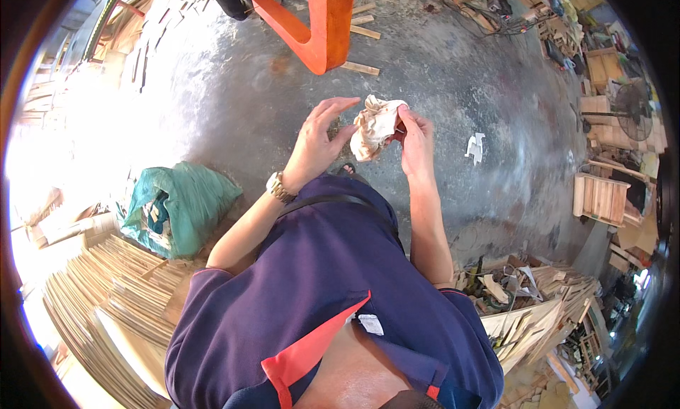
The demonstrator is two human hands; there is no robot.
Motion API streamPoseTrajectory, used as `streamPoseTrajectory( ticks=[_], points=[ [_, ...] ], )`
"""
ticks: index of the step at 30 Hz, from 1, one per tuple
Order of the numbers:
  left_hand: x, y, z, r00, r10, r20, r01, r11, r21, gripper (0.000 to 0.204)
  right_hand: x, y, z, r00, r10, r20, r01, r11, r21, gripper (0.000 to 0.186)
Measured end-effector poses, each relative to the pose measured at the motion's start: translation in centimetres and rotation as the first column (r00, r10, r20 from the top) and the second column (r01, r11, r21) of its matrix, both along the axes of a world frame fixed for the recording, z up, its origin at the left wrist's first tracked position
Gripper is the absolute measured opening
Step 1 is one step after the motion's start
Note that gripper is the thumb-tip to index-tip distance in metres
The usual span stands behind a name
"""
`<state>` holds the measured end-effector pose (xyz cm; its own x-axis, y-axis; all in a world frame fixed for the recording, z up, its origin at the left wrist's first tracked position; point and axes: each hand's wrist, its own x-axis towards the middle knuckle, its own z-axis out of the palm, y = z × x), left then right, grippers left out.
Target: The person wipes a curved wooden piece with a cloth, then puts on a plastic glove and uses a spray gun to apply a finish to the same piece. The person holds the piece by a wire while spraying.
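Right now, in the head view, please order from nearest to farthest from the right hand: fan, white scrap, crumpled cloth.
1. Crumpled cloth: held in the right hand.
2. White scrap: right, on the floor.
3. Fan: near the right edge.

Strong light comes from the left side of the frame, where it is washed out to white. The concrete floor (467, 90) carries pale glare at upper left. The wooden strips (106, 278) at lower left look curved; all corners are black.
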<state>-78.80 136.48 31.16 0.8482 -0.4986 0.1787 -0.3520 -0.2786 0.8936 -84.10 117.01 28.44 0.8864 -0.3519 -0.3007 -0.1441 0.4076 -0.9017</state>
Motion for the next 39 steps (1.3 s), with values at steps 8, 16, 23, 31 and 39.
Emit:
streamPoseTrajectory(
  ticks=[8,16,23,31,39],
  points=[
    [0.7,-3.3,-1.8,0.997,-0.018,-0.074,0.017,1.000,-0.015,0.019,-0.8,-0.3,-0.4,0.998,-0.039,0.041,0.042,0.995,-0.088,0.025],
    [-0.3,-5.1,-3.3,0.810,-0.177,-0.560,0.057,0.973,-0.225,0.027,-3.3,2.4,-1.4,0.987,0.035,0.157,0.042,0.886,-0.461,0.044],
    [-0.5,-4.0,-3.7,0.831,-0.152,-0.535,0.034,0.974,-0.224,0.021,-3.3,0.6,-1.1,0.984,0.105,0.141,0.018,0.740,-0.672,0.017],
    [-1.8,-2.5,-2.8,0.774,-0.126,-0.621,-0.111,0.938,-0.329,0.028,-3.1,0.6,-0.4,0.998,0.054,0.021,-0.029,0.777,-0.629,0.015],
    [-1.2,-1.0,-2.7,0.322,-0.675,-0.665,-0.534,0.450,-0.716,0.070,-1.6,1.2,1.2,0.974,-0.057,0.217,0.210,0.574,-0.791,0.024]
  ],
)
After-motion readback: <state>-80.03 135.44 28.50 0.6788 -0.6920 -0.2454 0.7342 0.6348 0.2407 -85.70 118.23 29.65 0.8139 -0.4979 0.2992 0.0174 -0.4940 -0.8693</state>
